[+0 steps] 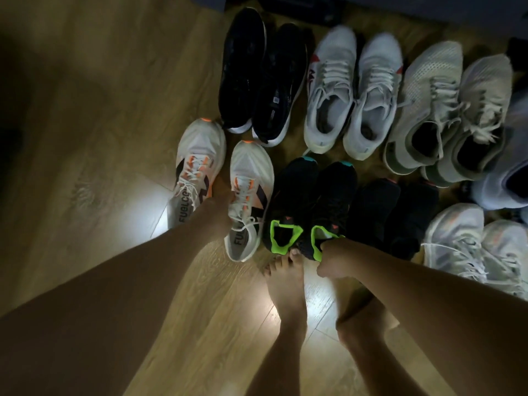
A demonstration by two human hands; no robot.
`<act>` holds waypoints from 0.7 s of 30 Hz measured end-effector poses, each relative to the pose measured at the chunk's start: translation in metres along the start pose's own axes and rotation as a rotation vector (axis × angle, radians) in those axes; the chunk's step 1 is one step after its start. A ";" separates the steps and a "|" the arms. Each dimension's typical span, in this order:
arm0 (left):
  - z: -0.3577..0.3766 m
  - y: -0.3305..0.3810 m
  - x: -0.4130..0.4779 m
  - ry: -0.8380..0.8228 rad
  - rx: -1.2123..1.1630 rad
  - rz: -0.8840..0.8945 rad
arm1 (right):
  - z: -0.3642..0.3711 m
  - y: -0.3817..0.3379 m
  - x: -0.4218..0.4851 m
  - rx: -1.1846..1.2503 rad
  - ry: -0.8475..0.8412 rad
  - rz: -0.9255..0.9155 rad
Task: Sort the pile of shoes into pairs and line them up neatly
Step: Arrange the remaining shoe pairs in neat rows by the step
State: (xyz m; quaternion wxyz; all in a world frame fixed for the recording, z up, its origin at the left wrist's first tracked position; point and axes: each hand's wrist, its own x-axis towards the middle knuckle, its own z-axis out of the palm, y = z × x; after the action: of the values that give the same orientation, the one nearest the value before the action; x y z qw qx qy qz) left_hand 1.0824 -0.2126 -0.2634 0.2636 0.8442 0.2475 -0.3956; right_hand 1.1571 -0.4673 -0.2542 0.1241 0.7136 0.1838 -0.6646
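Shoes stand in two rows on the wooden floor. My left hand [221, 205] reaches between the two white and orange shoes, left one [197, 164] and right one [248, 172]. It touches the inner side of the right one, and its fingers are hidden by the laces. My right hand [333, 260] is closed on the neon green heel collar of the right black and green shoe [334, 192]. That shoe's partner [291, 198] stands close beside it on the left.
The back row holds a black pair [243, 67], a white and red pair [331, 90] and a beige knit pair [428, 107]. A dark pair [371, 207], a white pair [454, 238] and a pale blue shoe [511, 178] lie at right. My bare feet [285, 290] stand just behind the front row.
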 end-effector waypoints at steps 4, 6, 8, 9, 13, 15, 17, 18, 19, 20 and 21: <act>-0.035 -0.004 0.006 0.346 0.032 -0.061 | 0.004 -0.010 -0.002 0.044 0.316 -0.046; -0.048 -0.022 0.015 0.418 0.095 -0.224 | 0.004 -0.015 -0.002 0.055 0.475 -0.101; -0.048 -0.040 0.020 0.258 0.061 -0.343 | 0.006 -0.020 0.001 0.056 0.495 -0.157; -0.046 -0.048 0.024 0.176 -0.018 -0.360 | 0.007 -0.022 0.004 0.058 0.479 -0.166; -0.032 -0.055 0.028 0.175 -0.063 -0.347 | 0.008 -0.028 0.016 0.052 0.481 -0.132; -0.026 -0.056 0.020 0.225 0.039 -0.337 | 0.004 -0.030 0.020 0.044 0.501 -0.101; -0.018 -0.056 0.009 0.227 0.061 -0.358 | -0.001 -0.028 0.022 0.062 0.490 -0.089; -0.013 -0.055 0.004 0.216 0.061 -0.386 | -0.004 -0.027 0.023 0.083 0.465 -0.089; -0.007 -0.055 -0.001 0.207 0.063 -0.406 | -0.006 -0.025 0.024 0.110 0.432 -0.096; -0.001 -0.053 -0.005 0.192 0.073 -0.405 | -0.009 -0.023 0.025 0.140 0.396 -0.104; 0.004 -0.051 -0.009 0.180 0.090 -0.381 | -0.013 -0.021 0.025 0.169 0.364 -0.115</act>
State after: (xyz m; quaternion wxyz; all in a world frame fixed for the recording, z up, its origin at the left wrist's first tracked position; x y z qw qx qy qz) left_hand 1.0432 -0.1794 -0.2713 0.1231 0.8249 0.4073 -0.3720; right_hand 1.1606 -0.4406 -0.2762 -0.0096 0.8182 0.1872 -0.5436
